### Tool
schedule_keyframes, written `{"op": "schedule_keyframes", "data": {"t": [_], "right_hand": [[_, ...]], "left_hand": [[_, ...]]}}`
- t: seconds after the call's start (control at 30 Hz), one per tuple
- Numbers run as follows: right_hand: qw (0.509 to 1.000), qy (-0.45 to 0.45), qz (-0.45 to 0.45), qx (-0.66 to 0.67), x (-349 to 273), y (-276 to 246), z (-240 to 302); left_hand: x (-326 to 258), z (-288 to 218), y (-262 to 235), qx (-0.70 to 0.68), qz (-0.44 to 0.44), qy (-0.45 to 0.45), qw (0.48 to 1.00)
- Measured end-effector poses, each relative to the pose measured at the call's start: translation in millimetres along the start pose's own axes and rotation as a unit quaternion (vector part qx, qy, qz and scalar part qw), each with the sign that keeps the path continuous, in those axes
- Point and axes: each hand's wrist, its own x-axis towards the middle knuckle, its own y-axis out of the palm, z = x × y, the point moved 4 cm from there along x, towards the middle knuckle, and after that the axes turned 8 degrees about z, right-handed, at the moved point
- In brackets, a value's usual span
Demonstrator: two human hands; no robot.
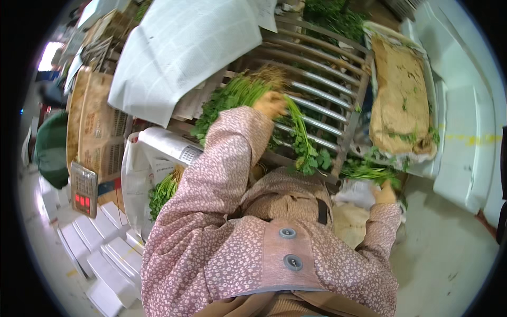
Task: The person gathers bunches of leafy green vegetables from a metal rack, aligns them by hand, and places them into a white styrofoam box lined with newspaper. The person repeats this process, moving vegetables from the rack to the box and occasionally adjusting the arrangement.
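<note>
The left hand [270, 103] is blurred, and its fingers are hard to separate, but its grip is closed around a bunch of leafy green herbs [243, 95] at the stems. The bunch lies over the slatted metal rack [327, 90], leaves toward the left, pale roots toward the top. A second bunch [303, 140] trails down from the same hand, leaves lowest. The right hand [384, 193] is partly hidden behind its floral sleeve [377, 227]; I cannot tell whether its grip is open or closed. It sits just beside loose green stalks [369, 170] and a white plastic bag [356, 193].
</note>
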Motion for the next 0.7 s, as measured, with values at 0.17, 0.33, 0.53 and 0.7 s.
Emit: {"op": "schedule_keyframes", "data": {"t": [0.17, 0.33, 0.53, 0.7], "right_hand": [[0.969, -0.180, 0.061, 0.158, 17, -94, 182], [0.942, -0.232, 0.200, 0.137, 72, -79, 374], [0.885, -0.223, 0.269, 0.308, 37, -33, 491], [0.717, -0.312, 0.324, 0.532, 32, -31, 441]], "left_hand": [[-97, -79, -28, 0.146, -0.175, 0.169, 0.959], [-71, -43, -103, 0.546, -0.225, -0.086, 0.802], [-57, -18, -93, 0.381, -0.154, -0.124, 0.903], [-87, -5, -48, 0.136, -0.078, 0.015, 0.988]]}}
